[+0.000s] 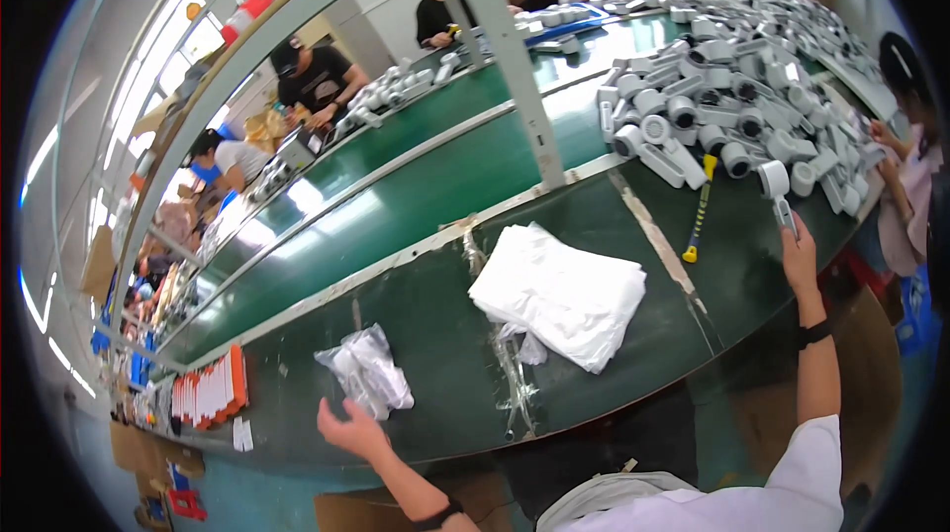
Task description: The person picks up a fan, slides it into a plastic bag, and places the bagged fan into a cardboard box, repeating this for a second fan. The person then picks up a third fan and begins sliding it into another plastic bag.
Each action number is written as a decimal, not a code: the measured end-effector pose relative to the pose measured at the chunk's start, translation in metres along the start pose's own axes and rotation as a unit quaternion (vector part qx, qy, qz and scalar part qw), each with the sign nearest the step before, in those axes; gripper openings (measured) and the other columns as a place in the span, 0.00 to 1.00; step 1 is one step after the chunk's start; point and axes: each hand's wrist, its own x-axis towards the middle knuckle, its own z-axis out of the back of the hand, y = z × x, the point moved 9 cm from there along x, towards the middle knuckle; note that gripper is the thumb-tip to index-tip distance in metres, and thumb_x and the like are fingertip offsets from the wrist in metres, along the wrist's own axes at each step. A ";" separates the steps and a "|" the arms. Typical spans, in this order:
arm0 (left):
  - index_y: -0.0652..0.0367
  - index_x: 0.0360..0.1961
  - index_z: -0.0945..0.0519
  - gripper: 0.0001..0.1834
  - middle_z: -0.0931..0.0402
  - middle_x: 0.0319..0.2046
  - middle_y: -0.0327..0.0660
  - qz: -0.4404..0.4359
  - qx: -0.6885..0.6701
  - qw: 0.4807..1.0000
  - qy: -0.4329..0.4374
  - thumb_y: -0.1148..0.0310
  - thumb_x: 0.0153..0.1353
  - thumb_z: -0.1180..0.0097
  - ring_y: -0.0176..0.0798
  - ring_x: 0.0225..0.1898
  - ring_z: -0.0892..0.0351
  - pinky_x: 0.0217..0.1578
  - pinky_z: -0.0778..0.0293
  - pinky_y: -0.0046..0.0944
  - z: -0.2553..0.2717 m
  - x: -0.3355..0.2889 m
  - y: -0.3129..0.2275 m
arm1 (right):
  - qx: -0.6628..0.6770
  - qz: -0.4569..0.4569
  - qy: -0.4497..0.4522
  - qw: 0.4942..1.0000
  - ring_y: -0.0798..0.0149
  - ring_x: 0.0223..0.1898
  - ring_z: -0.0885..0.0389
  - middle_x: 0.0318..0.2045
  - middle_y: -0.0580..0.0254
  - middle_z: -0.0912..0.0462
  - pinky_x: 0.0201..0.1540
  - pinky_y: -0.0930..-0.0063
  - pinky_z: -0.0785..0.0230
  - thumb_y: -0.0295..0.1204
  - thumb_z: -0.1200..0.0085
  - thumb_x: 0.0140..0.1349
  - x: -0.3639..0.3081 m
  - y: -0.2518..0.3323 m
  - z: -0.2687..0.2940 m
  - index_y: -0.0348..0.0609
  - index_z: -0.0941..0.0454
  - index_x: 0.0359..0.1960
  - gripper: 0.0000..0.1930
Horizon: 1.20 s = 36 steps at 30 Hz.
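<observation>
My right hand (800, 253) grips the handle of a light grey handheld device with a round head (775, 181), raised at the near edge of a big pile of similar devices (737, 87). My left hand (354, 430) is open, fingers apart, with nothing in it. It hovers by the bench's front edge, just short of a clear plastic bag (368, 371) with pale contents I cannot make out. Between my hands lies a stack of thin white bags (559, 294). A yellow-and-black tool (701, 210), shaped like a slim cutter, lies left of the right hand.
The dark green bench (426, 285) has worn tape strips across it. A metal post (529, 87) and rail stand at its far side, before a green conveyor (396, 176). Orange-and-white flat boxes (210, 388) stand at the left end. Several people work across the line; another person (910, 176) is at right.
</observation>
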 end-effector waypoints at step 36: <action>0.64 0.39 0.20 0.07 0.21 0.33 0.51 -0.331 -0.303 0.736 0.508 0.75 0.60 0.45 0.54 0.35 0.23 0.38 0.27 0.47 -0.060 -0.195 -0.332 | 0.259 -0.089 0.270 0.923 0.65 0.35 0.19 0.34 0.57 0.17 0.41 0.71 0.28 0.39 0.37 0.56 -0.200 0.198 -0.134 0.39 0.24 0.48 0.22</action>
